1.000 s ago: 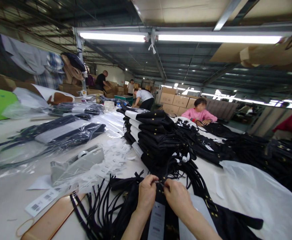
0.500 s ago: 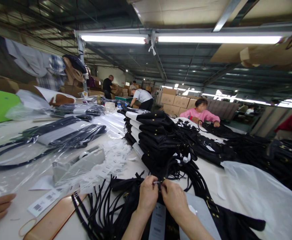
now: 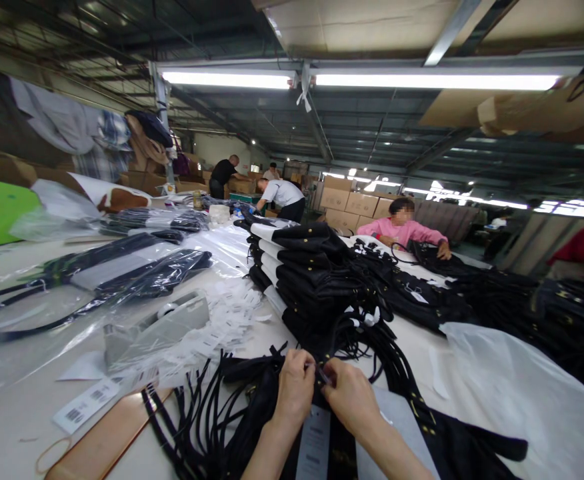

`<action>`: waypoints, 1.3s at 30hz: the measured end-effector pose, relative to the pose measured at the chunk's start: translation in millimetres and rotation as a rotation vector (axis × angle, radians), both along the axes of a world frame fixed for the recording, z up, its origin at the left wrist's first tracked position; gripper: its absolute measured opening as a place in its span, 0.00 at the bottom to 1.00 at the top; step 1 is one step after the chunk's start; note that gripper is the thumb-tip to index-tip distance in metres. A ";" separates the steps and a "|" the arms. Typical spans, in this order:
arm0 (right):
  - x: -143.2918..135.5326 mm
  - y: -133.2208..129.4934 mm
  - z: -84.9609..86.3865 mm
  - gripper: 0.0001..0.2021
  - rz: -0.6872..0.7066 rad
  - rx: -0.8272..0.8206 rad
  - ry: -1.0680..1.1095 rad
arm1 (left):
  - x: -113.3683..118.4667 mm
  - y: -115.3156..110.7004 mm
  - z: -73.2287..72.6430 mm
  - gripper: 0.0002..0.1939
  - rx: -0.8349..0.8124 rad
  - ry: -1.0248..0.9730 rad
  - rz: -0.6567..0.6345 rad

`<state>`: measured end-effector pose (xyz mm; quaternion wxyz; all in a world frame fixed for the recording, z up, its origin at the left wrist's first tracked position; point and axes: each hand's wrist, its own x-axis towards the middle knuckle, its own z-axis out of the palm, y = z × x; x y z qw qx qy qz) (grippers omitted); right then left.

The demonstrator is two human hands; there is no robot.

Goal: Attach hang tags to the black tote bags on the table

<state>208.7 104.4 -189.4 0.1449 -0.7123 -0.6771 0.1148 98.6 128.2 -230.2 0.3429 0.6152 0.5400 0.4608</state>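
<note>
A black fringed bag (image 3: 252, 413) lies on the table before me. Over its top edge, my left hand (image 3: 296, 383) and my right hand (image 3: 348, 393) face each other with fingers pinched, a small thin piece between them too small to make out. Below them hangs a pale printed tag (image 3: 314, 443). A grey-white sheet (image 3: 397, 427) lies under my right forearm. Just beyond my hands rises a stack of black bags (image 3: 317, 273) with white paper bands.
Left are a tape dispenser (image 3: 157, 327), loose labels (image 3: 232, 317), a tan case (image 3: 109, 433) and plastic-wrapped bags (image 3: 137, 267). Clear plastic (image 3: 522, 387) lies right. A person in pink (image 3: 405, 230) handles black bags across the table; others work farther back.
My fingers have shifted slightly at the small piece. Another person's hand at the lower left has withdrawn, with fingertips now at the left edge. The person in pink has moved a hand right.
</note>
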 end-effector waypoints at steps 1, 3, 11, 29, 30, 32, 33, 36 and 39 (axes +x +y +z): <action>2.0 -0.8 0.8 0.12 0.010 -0.001 0.001 | -0.2 1.3 0.0 0.06 -0.035 -0.065 0.004; 5.9 -2.5 2.4 0.14 0.032 -0.002 -0.004 | -0.2 4.1 -0.2 0.04 -0.131 -0.183 0.006; 12.6 -10.2 3.2 0.15 0.069 0.021 -0.045 | 1.1 2.9 2.9 0.06 -0.252 -0.449 -0.020; 30.1 -2.9 3.0 0.08 -0.059 -0.291 0.665 | -3.2 1.5 11.5 0.06 -0.234 -0.843 -0.037; 30.8 -4.4 3.6 0.08 -0.082 -0.334 0.768 | -3.1 1.7 12.6 0.07 -0.230 -0.824 -0.029; 29.6 -8.9 5.1 0.09 -0.120 -0.407 0.979 | -2.3 1.6 15.0 0.07 -0.221 -0.771 -0.022; 27.8 -11.6 5.6 0.11 -0.136 -0.435 1.081 | -1.8 1.4 16.3 0.08 -0.214 -0.732 -0.022; 20.6 -18.8 5.4 0.14 -0.166 -0.493 1.331 | -1.6 0.0 20.6 0.08 -0.178 -0.568 -0.033; 14.3 -23.1 2.8 0.13 -0.189 -0.532 1.486 | -6.0 -4.2 24.4 0.08 -0.149 -0.378 -0.084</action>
